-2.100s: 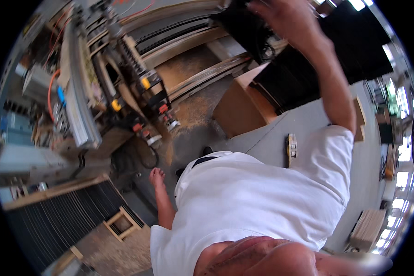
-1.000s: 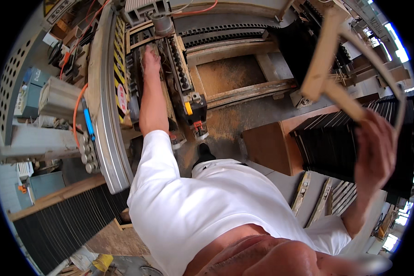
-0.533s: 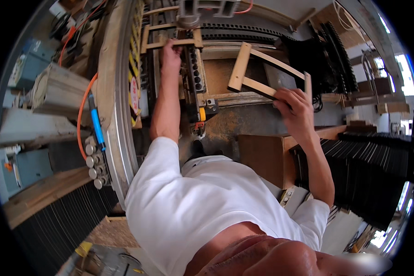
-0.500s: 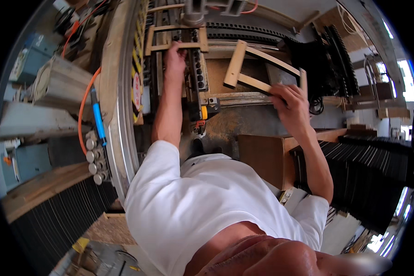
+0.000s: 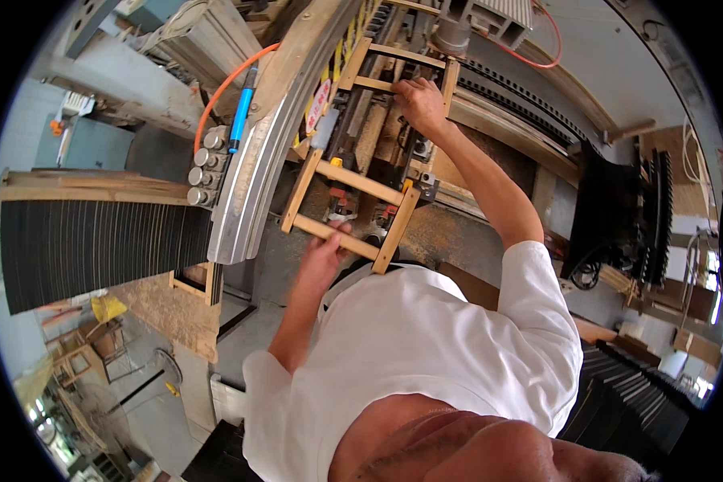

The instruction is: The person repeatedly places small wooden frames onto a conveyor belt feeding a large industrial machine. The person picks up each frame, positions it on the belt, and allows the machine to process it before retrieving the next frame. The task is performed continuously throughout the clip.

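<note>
My left hand (image 5: 321, 259) is closed on the near rail of a light wooden frame (image 5: 360, 181), which it holds up in front of my body. This frame has two side pieces joined by two crossbars. Farther off, a similar wooden frame (image 5: 407, 55) rests across the rails of the machine (image 5: 371, 135), below a cylindrical metal head (image 5: 451, 36). The near crossbar of that frame is gripped by my right hand (image 5: 420, 104), its fingers curled over the wood.
A metal-edged beam (image 5: 275, 136) runs along the left, with a blue tube (image 5: 242, 112), an orange hose (image 5: 225, 88) and several round metal knobs (image 5: 206, 178). Dark stacked frames (image 5: 96, 249) stand at the far left, more (image 5: 639, 394) at the lower right. Black cable chain (image 5: 657, 217) is at the right.
My left hand has come back from the machine and now holds a frame near my body. My right hand has moved from the right onto the machine's frame. The view has turned.
</note>
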A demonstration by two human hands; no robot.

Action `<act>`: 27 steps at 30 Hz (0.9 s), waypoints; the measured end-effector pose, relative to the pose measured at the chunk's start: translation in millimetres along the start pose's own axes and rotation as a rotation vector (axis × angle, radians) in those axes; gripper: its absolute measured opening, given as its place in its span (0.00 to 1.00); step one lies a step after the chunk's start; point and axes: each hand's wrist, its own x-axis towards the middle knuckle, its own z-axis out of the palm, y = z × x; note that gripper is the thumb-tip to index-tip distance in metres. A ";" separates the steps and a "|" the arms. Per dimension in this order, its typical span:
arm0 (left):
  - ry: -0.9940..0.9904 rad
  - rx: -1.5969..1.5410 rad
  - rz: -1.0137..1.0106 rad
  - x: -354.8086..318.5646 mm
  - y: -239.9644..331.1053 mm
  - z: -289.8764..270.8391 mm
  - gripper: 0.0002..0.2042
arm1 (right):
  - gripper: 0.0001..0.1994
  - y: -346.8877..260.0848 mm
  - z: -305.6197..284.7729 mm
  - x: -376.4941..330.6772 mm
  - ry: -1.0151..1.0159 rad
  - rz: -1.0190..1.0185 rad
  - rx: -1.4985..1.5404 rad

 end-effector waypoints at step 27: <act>0.488 -0.146 0.102 -32.4 -83.8 -87.8 0.18 | 0.10 52.5 26.2 63.3 -0.055 -0.119 -0.208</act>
